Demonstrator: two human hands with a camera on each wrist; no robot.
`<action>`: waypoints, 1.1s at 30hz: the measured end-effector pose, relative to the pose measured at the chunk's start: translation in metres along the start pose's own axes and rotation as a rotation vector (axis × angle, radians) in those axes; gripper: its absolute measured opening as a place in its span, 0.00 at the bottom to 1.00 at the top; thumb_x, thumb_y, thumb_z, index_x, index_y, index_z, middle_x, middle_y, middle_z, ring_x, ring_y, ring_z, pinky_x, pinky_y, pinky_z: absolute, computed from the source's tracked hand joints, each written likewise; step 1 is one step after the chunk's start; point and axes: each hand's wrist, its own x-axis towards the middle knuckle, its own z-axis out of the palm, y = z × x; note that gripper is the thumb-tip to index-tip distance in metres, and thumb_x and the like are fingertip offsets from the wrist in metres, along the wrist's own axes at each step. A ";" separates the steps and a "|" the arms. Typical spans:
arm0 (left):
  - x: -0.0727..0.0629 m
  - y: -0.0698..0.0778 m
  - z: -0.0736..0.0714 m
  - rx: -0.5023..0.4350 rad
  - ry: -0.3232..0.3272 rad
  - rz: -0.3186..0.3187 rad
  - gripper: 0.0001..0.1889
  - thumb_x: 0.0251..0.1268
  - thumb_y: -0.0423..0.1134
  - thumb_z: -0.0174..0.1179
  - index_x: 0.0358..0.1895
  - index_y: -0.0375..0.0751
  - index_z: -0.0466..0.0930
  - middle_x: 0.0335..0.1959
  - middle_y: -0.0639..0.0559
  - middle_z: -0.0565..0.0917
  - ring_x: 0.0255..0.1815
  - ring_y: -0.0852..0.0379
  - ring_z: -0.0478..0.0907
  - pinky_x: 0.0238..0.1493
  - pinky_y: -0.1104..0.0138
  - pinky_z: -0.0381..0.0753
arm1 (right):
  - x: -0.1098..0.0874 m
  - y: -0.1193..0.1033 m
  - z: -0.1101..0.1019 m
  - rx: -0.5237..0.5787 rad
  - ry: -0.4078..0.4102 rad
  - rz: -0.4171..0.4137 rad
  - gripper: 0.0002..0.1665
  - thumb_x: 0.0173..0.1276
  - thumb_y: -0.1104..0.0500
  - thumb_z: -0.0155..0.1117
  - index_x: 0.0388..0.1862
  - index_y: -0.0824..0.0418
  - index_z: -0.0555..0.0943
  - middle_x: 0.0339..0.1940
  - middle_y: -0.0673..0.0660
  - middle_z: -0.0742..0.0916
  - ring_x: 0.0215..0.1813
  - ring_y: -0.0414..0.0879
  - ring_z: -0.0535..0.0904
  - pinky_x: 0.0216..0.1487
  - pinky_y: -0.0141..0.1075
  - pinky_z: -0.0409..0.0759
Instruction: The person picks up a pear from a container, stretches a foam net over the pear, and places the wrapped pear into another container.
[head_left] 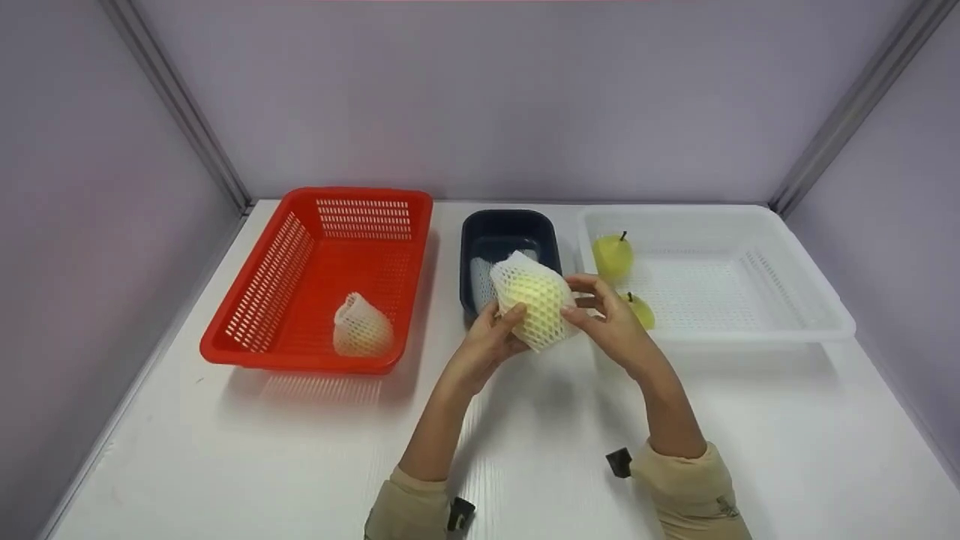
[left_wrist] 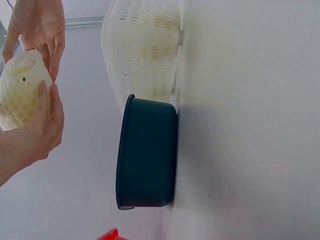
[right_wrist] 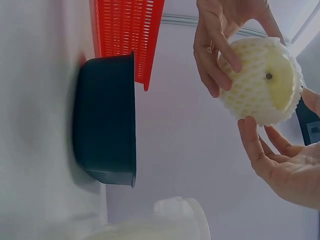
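A pale yellow pear (head_left: 536, 296) in a white foam net (head_left: 512, 268) is held up in front of the dark blue bin (head_left: 470, 289). My left hand (head_left: 484, 349) grips the wrapped pear from the left, thumb across its near side. At its right edge, my right hand (head_left: 611, 322) pinches the foam net between thumb and fingers. In the right wrist view the net gapes at one end, baring the pear's skin (right_wrist: 281, 82) and a small dark spot. Pale netting lies inside the blue bin, partly hidden behind the held pear.
On the left stands a red basket (head_left: 304, 358) with one foam-wrapped item (head_left: 363, 327) in its near right corner. A white basket (head_left: 817, 334) on the right holds two bare pears, one farther back (head_left: 613, 259) and one nearer (head_left: 642, 311), partly behind my right hand. Walls enclose the table's back and sides.
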 end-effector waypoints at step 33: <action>0.004 -0.003 -0.001 -0.098 -0.129 -0.099 0.32 0.72 0.58 0.28 0.67 0.35 0.55 0.51 0.37 0.74 0.41 0.44 0.78 0.46 0.54 0.76 | -0.001 0.001 -0.004 0.103 0.014 -0.100 0.20 0.69 0.62 0.53 0.59 0.64 0.73 0.58 0.55 0.76 0.54 0.48 0.71 0.50 0.41 0.72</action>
